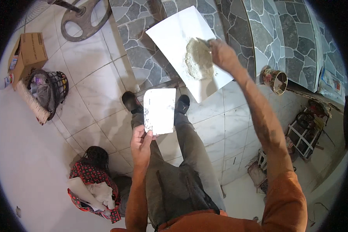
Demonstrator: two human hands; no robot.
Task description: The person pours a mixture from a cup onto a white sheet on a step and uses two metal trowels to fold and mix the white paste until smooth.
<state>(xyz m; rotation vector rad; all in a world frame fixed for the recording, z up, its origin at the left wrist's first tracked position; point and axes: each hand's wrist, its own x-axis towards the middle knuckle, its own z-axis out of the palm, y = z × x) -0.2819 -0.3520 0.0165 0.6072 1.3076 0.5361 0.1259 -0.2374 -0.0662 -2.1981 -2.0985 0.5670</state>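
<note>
My left hand grips the lower left corner of a small white board with dark smudges, held over my legs. My right hand is closed on a dark scraper, its blade at the top of a pale grey-beige heap of powder or paste. The heap sits on a large white sheet, lying askew over grey stone-patterned steps. Part of the scraper is hidden by my fingers.
A floral pot sits right of the sheet. At left are a cardboard box, a basket and a pale roll. A wheel-like metal object lies upper left, a spotted cloth bundle lower left, clutter at right.
</note>
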